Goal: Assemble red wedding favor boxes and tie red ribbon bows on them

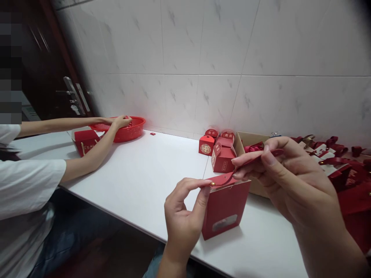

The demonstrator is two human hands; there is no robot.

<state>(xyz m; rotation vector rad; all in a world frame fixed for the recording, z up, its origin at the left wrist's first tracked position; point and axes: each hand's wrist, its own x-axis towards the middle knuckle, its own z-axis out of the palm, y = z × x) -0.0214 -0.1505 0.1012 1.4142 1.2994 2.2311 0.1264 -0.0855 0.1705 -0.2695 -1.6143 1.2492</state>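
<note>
A red gift box with a small clear window low on its front stands on the white table, close to the near edge. At its top left corner my left hand pinches one end of a red strap, beside a small gold stud. My right hand is closed on the strap's other part, raised above the box's right side. The strap bends between both hands over the box top. My right fingers partly cover the strap, so its far end is hard to make out.
Small red boxes and a cardboard carton stand by the wall. Several red bags crowd the right. At left, a co-worker's hands reach into a red basket, near another red box. A red scrap lies on the table.
</note>
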